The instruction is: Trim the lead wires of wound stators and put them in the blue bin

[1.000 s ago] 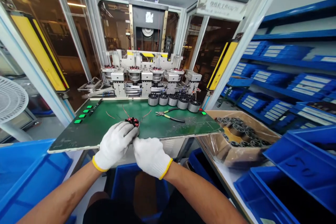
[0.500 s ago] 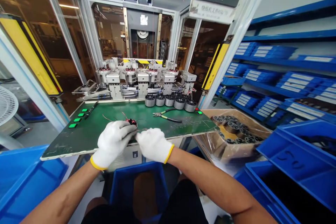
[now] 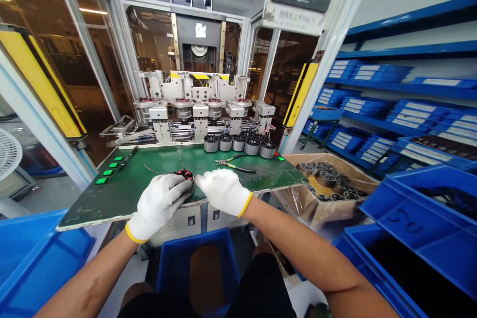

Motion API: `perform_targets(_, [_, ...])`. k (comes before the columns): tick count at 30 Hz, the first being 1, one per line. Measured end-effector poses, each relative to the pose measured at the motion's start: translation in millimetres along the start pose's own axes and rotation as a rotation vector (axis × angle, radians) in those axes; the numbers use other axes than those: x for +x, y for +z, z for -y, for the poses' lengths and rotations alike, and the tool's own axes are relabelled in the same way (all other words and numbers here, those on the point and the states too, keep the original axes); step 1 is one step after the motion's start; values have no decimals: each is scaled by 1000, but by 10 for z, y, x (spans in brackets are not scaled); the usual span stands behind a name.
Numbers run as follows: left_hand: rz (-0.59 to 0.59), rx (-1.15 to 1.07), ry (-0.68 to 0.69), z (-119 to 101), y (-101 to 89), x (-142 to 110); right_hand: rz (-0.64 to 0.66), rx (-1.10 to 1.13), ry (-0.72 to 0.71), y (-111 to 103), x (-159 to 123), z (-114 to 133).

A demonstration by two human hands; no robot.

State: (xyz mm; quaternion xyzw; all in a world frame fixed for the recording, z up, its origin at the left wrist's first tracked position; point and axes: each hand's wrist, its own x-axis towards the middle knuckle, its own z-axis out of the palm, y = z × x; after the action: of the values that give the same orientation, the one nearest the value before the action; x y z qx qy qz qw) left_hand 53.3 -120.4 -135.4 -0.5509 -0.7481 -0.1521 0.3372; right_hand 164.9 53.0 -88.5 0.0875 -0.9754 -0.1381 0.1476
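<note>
My left hand (image 3: 161, 202), in a white glove with a yellow cuff, is closed around a small motor stator (image 3: 185, 174) at the front of the green bench. Red-brown copper windings show above its fingers, and loose wire ends stick up from it. The glove hides the stator's lower part. Just right of it, my right hand (image 3: 223, 191), gloved alike, is closed in a pinch with its fingertips close to the stator. What lies between those fingertips is too small to make out. Behind the right hand lie green-and-black handled cutting pliers (image 3: 234, 165).
Several grey stator cores (image 3: 238, 143) line the bench's back right, before a winding machine (image 3: 200, 120). Green buttons (image 3: 108, 173) and a black pen (image 3: 128, 157) are at left. A carton of cores (image 3: 328, 177) and blue bins (image 3: 410, 213) stand right.
My right hand has moved slightly up and right, away from the stator. The machine's striped white section now stands higher above the fixtures. The left hand keeps its hold.
</note>
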Motion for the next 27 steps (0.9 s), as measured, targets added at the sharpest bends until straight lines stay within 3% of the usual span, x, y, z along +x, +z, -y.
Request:
perform_targets(3, [-5, -47, -85, -24, 34, 46, 137, 69, -31, 173, 125, 1])
perform_targets(7, [44, -105, -199, -45, -75, 113, 99, 250, -3, 330, 95, -42])
perform_targets(10, [-38, -108, -347, -8, -187, 106, -138, 392, 279, 330, -151, -19])
perform_targets(12, [-11, -93, -469, 39, -217, 115, -314, 363, 343, 306, -369, 154])
perform_targets(13, [52, -124, -503, 65, -211, 131, -352, 327, 265, 297, -463, 292])
perform_targets(16, [283, -372, -538, 126, -114, 201, -300, 280, -228, 311, -552, 756])
perform_targets(18, [340, -467, -577, 145, -20, 234, -257, 243, -344, 364, -414, 928])
perform_targets(20, [326, -460, -629, 151, 63, 241, -206, 176, -216, 445, -188, 900])
perform_targets(23, [292, -434, -650, 151, 125, 225, -156, 121, 151, 574, 99, 635])
perform_targets(27, [282, -420, -659, 125, 87, 232, -193, 144, 318, 654, 223, 441])
